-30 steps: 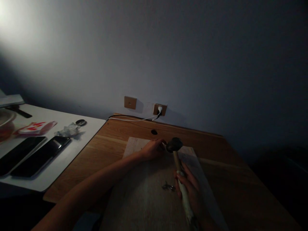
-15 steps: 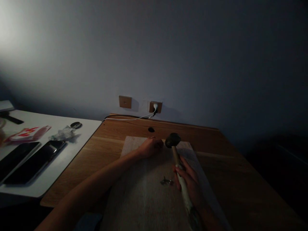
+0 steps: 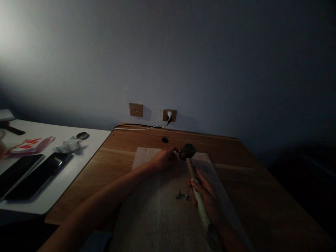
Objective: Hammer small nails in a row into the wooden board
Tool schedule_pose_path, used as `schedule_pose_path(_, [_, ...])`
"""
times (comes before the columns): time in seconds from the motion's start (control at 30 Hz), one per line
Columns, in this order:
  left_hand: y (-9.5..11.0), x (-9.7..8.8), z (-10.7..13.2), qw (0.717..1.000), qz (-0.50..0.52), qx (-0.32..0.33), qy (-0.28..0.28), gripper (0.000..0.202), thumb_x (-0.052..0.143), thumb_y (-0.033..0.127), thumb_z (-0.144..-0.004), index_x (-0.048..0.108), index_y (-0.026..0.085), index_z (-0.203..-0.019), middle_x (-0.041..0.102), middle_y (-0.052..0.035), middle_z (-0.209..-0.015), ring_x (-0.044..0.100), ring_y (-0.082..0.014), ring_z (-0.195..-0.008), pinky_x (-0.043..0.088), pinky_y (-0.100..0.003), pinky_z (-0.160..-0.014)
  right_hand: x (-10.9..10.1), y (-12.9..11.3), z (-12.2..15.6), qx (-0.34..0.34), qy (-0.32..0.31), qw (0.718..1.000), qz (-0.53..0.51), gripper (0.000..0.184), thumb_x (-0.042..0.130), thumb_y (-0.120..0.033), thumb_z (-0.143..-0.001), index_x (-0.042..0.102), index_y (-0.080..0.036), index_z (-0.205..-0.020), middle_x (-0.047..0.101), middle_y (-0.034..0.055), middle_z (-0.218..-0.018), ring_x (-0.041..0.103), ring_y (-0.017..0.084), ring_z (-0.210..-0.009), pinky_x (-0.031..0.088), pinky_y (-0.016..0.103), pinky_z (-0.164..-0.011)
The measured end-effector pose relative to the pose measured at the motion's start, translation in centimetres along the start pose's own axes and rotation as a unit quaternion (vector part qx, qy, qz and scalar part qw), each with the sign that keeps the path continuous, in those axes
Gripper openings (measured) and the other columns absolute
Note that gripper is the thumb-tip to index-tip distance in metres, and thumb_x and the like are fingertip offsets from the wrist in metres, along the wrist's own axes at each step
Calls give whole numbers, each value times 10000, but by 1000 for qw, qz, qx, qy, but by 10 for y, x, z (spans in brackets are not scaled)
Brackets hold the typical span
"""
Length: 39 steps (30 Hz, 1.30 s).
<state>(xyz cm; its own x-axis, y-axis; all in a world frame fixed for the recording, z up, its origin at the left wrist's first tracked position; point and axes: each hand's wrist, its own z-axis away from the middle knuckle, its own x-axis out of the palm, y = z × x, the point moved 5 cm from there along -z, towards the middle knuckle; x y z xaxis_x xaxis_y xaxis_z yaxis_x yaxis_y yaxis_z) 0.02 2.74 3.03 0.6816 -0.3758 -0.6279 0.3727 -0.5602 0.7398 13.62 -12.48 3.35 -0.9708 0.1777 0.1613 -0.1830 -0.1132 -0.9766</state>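
Note:
My right hand (image 3: 206, 190) is wrapped round the pale handle of a hammer (image 3: 201, 210). Its dark, rounded head sits over the far part of a wooden board (image 3: 157, 217). My left hand (image 3: 165, 159) rests on that board with its fingers curled and the index finger bent toward the hammer head, close beside it. Whatever those fingers pinch is hidden or too small to name. Several small shiny metal pieces, which look like screws or nails (image 3: 182, 196), lie on the board to the left of the handle.
The board lies on a brown wooden desk (image 3: 249, 189) against the wall. A white plug (image 3: 169, 114) with cables is in a wall socket. On the white table (image 3: 86, 154) at left are two phones (image 3: 39, 176), crumpled clear plastic (image 3: 69, 145) and a red-and-white packet (image 3: 30, 145).
My left index finger has lifted and stretched toward the hammer head. The hammer head has shifted slightly left. Both hands otherwise keep their places.

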Motion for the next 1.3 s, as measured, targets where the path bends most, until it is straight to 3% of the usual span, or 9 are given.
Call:
schedule_pose_path(0.3, [-6,4,-4,999,-12,33,9,454,640,63,-695,588,151,-1137,705,-55,-959,660,-195,-873,504,-277,-778,-1,7,-2,5,-17,1000,10,611,660,-383,-821,500,-205,-1384,590,-32,-756,449,52,-398,333,183,-359])
schedule_pose_path(0.57, [-10,5,-4,1000,25,12,13,506,601,30,-705,554,162,-1192,712,-35,-913,674,-167,-795,516,-258,-740,-1,3,0,-4,-20,999,33,596,649,-368,-842,501,-212,-1398,588,-28,-771,449,49,-400,338,195,-377])
schedule_pose_path(1.03, [-8,2,-4,999,9,13,35,480,632,34,-687,579,149,-1150,717,-57,-931,682,-196,-839,515,-271,-735,-1,8,-2,8,-27,998,52,637,637,-365,-836,473,-177,-1423,610,-11,-787,467,62,-410,355,209,-385])
schedule_pose_path(1.3, [-8,5,-3,999,27,25,12,520,606,18,-691,556,151,-1191,714,-46,-915,675,-185,-810,506,-262,-724,0,6,-2,7,-36,998,50,617,631,-385,-849,479,-199,-1417,599,-16,-803,462,55,-412,353,208,-392])
